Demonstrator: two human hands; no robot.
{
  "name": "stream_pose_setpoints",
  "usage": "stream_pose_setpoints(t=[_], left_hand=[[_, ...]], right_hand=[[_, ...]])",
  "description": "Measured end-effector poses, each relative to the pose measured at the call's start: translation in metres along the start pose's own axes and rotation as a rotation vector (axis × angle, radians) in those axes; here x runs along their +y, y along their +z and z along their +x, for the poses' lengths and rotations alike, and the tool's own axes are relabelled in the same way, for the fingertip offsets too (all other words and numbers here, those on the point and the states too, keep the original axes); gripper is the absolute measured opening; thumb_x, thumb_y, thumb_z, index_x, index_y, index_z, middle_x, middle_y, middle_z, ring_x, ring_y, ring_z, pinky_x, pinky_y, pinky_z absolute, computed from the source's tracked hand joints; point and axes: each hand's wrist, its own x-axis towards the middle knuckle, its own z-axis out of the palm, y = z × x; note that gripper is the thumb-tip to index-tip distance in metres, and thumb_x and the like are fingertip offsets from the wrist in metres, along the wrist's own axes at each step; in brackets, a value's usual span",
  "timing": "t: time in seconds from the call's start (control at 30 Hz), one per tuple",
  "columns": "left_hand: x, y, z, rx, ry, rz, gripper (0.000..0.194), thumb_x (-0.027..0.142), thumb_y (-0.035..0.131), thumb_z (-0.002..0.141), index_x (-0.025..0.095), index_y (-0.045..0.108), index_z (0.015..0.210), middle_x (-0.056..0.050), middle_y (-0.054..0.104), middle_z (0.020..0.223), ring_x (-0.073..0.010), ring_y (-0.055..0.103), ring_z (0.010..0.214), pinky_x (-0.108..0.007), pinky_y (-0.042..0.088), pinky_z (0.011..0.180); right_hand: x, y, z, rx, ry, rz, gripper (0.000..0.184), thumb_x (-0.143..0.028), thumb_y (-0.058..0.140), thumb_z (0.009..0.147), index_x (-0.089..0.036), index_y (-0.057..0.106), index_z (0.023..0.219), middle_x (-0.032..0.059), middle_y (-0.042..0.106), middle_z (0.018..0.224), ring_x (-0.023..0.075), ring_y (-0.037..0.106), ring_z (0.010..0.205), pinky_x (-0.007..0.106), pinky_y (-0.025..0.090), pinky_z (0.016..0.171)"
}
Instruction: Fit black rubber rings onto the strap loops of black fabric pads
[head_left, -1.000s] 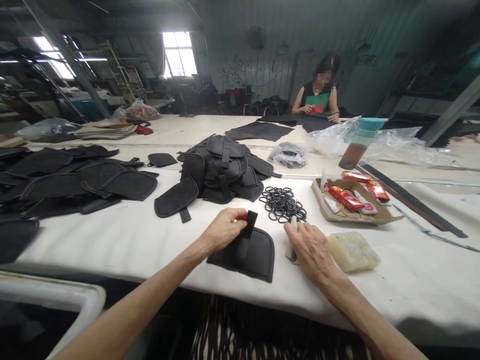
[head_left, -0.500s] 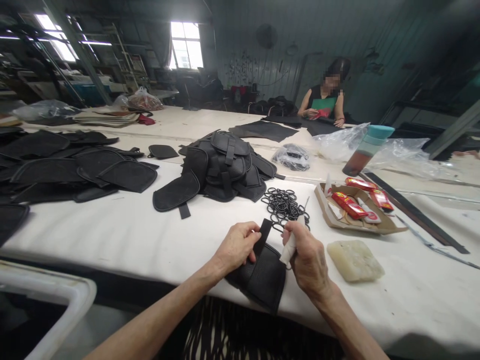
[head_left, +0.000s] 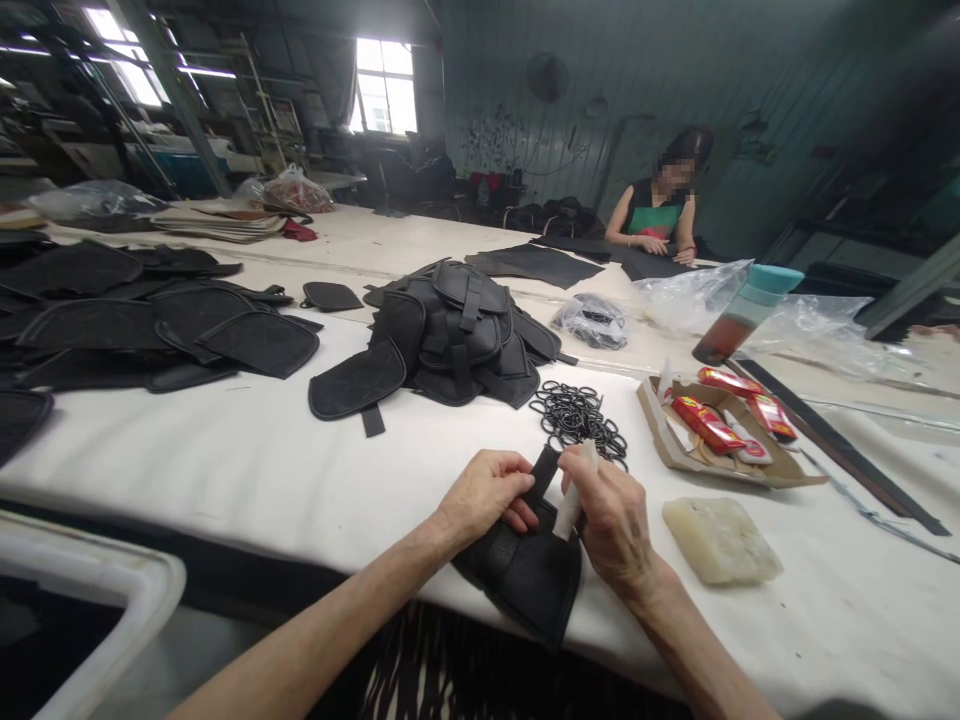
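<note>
My left hand point(head_left: 491, 497) is closed on the black strap of a padded black leather piece point(head_left: 529, 580), which lies at the table's front edge. The strap point(head_left: 545, 468) points away from me, its far end close to my right fingers. In my right hand point(head_left: 611, 510) is a slim tool with a white-wrapped handle point(head_left: 568, 510), slanting over the leather piece. I cannot make out its tip. A heap of black metal rings point(head_left: 577, 415) lies just beyond both hands.
A pile of black padded pieces point(head_left: 457, 330) stands ahead, with more pieces point(head_left: 187, 330) at left. To the right are a cardboard tray point(head_left: 720, 470) with red packets, a pale waxy block point(head_left: 720, 540) and a tilted bottle point(head_left: 746, 315). Across the table sits a person point(head_left: 660, 215).
My right hand has turned the white-wrapped tool and come closer to the strap's end. A thin metal tip seen earlier is out of sight. My left hand keeps the strap.
</note>
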Motion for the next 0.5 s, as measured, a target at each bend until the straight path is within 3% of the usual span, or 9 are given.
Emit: stream_pose_setpoints(t=[0.3,0.5], left_hand=[[-0.008,0.001,0.000,0.031,0.055,0.001,0.009,0.015,0.047,0.075,0.013,0.056,0.076,0.001,0.058,0.054,-0.0128,0.061,0.048,-0.022,0.048,0.048],[-0.014,-0.003,0.001,0.037,0.116,0.024,0.014,0.017,0.048,0.075,0.013,0.060,0.080,0.001,0.059,0.052,-0.0124,0.060,0.047,-0.022,0.047,0.049]], right_hand=[[0.003,-0.002,0.004,-0.008,-0.143,-0.038,0.015,-0.008,0.042,0.088,-0.016,0.055,0.091,0.0117,0.067,0.085,0.0175,0.058,0.070,0.029,0.043,0.065],[0.006,-0.003,0.005,-0.018,-0.161,0.049,0.015,-0.010,0.042,0.089,-0.019,0.054,0.092,0.0081,0.066,0.081,0.0169,0.058,0.067,0.030,0.043,0.062]])
